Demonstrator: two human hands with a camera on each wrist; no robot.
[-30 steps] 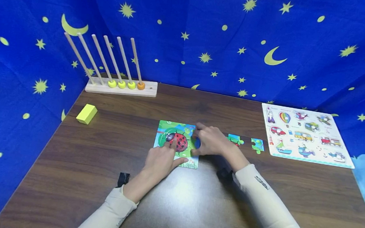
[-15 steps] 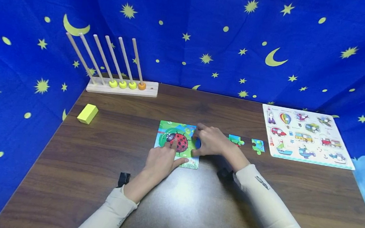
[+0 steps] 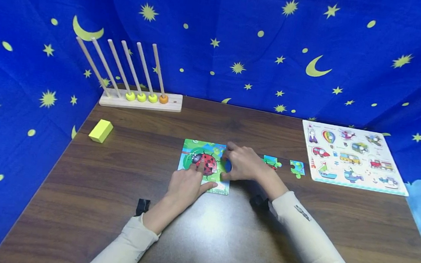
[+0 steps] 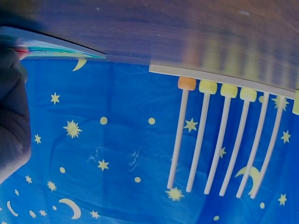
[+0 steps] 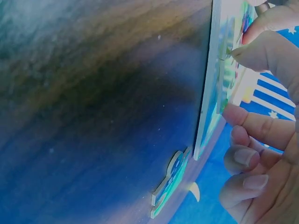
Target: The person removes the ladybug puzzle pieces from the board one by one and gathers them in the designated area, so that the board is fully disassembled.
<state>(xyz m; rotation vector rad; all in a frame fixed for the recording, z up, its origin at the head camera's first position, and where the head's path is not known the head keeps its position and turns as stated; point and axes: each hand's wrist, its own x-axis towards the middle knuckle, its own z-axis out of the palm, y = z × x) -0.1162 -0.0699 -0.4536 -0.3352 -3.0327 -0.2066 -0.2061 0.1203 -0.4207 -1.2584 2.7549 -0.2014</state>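
A ladybug jigsaw puzzle [image 3: 190,145] lies flat on the table in the head view. My left hand [image 3: 184,186] rests on it from the near side, index finger stretched over the red ladybug and thumb out along the lower edge. My right hand [image 3: 244,163] is at the puzzle's right side. In the right wrist view its thumb and index finger pinch a puzzle piece [image 5: 226,77] by opposite edges, right at the board, while the other fingers curl loosely. Two loose puzzle pieces lie right of the board: one with red on it [image 3: 271,162], partly behind the right wrist, and a blue-green one [image 3: 297,168].
A wooden peg stand [image 3: 141,103] with yellow and orange beads stands at the back left. Near it lies a yellow block [image 3: 101,131]. A white vehicle puzzle board [image 3: 350,177] lies at the right. A blue star-patterned cloth [image 3: 217,56] hangs behind the table.
Both hands stay in nearly the same place on the puzzle. The head view has shifted very slightly. A small pale patch now shows at the ladybug's lower right.
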